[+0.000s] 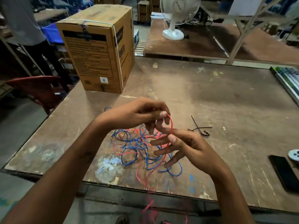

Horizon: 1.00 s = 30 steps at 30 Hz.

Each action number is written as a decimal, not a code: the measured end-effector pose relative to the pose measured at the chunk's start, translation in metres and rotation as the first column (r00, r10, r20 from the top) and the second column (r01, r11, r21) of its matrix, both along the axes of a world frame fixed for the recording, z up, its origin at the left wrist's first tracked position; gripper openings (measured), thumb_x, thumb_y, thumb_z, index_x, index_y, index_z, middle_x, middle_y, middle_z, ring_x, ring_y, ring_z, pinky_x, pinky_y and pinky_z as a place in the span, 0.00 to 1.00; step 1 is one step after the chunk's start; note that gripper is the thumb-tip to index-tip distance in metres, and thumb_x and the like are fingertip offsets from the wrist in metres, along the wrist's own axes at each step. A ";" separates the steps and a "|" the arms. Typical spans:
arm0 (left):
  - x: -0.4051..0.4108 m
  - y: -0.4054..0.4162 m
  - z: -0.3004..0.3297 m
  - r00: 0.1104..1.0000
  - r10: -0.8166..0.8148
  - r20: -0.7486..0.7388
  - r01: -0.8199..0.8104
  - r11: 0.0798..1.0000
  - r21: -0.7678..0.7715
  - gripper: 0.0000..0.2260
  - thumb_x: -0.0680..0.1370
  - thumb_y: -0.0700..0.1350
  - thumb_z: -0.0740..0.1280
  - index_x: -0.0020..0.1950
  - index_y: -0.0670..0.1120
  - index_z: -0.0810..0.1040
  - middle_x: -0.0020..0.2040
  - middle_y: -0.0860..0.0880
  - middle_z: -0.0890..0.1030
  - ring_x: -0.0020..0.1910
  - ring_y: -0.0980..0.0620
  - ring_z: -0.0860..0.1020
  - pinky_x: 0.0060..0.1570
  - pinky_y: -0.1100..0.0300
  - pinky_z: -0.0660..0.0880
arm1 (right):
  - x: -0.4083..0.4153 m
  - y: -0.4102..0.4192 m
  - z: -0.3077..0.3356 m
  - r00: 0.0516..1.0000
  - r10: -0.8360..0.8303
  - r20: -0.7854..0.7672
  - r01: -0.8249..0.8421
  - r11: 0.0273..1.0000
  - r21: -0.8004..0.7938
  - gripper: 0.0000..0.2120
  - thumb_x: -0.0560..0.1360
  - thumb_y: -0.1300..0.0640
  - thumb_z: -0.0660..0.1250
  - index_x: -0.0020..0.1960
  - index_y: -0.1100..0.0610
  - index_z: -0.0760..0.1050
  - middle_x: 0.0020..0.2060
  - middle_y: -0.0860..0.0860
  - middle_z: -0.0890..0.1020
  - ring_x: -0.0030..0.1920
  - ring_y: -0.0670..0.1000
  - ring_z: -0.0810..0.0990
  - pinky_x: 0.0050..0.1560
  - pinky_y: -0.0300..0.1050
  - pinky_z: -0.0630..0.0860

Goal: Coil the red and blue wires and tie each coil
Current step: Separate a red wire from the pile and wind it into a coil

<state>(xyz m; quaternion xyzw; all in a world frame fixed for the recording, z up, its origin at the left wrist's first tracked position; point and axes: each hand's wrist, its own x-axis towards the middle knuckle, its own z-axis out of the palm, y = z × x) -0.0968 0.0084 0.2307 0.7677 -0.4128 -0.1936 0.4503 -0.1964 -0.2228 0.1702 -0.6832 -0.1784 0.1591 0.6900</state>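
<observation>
A tangle of red wire [171, 125] and blue wire [129, 147] lies on the wooden table [226, 102] in front of me. My left hand [142, 113] pinches the red wire between thumb and fingers above the tangle. My right hand [182, 144] holds the same red wire between thumb and forefinger, its other fingers spread; a short red arc runs between the two hands. More red wire hangs over the table's near edge, blurred. Black cable ties [200, 129] lie on the table just right of my hands.
A tall cardboard box [97, 50] stands at the table's far left. A black phone [284, 172] and a grey controller [294, 155] lie at the right edge, long packs [288, 78] further back. A red chair [37, 89] and a standing person [24, 26] are on the left, a white fan [176, 18] behind.
</observation>
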 end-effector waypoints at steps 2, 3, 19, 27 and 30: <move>-0.001 -0.002 -0.002 0.999 0.015 0.037 -0.012 0.998 -0.065 0.11 0.87 0.45 0.62 0.58 0.42 0.81 0.40 0.44 0.81 0.37 0.47 0.81 0.41 0.46 0.79 | 0.000 0.004 0.003 0.998 -0.041 0.039 0.041 0.999 0.003 0.17 0.85 0.58 0.60 0.71 0.62 0.77 0.53 0.62 0.88 0.51 0.65 0.89 0.43 0.56 0.88; -0.001 -0.002 -0.005 0.998 0.035 0.051 -0.030 0.996 -0.088 0.11 0.87 0.46 0.61 0.58 0.42 0.81 0.39 0.46 0.80 0.37 0.48 0.80 0.40 0.45 0.79 | 0.002 0.007 0.003 0.995 -0.078 0.068 0.079 0.997 -0.007 0.16 0.85 0.59 0.60 0.68 0.63 0.79 0.49 0.62 0.88 0.47 0.65 0.89 0.42 0.54 0.87; -0.010 0.003 -0.037 1.000 0.000 0.005 0.000 0.993 -0.118 0.10 0.89 0.43 0.58 0.58 0.43 0.78 0.37 0.44 0.77 0.37 0.44 0.82 0.43 0.47 0.78 | 0.000 0.031 -0.003 0.941 -0.338 0.022 0.309 0.885 0.349 0.13 0.85 0.53 0.63 0.60 0.61 0.80 0.35 0.55 0.81 0.17 0.47 0.70 0.20 0.40 0.58; -0.009 0.033 -0.110 0.942 0.329 0.062 -0.331 0.943 0.024 0.11 0.85 0.53 0.67 0.66 0.52 0.79 0.48 0.51 0.84 0.47 0.53 0.84 0.46 0.61 0.78 | 0.008 0.038 -0.030 0.911 -0.408 0.058 0.398 0.907 0.141 0.11 0.87 0.58 0.62 0.61 0.57 0.82 0.38 0.58 0.81 0.25 0.57 0.78 0.29 0.47 0.74; -0.015 0.063 -0.169 0.941 0.273 0.199 -0.335 0.826 0.452 0.20 0.75 0.52 0.79 0.64 0.53 0.79 0.52 0.55 0.82 0.52 0.53 0.82 0.51 0.58 0.76 | 0.012 0.037 -0.036 0.912 -0.408 0.046 0.398 0.906 0.146 0.11 0.86 0.58 0.62 0.61 0.56 0.83 0.38 0.56 0.81 0.25 0.56 0.78 0.29 0.47 0.73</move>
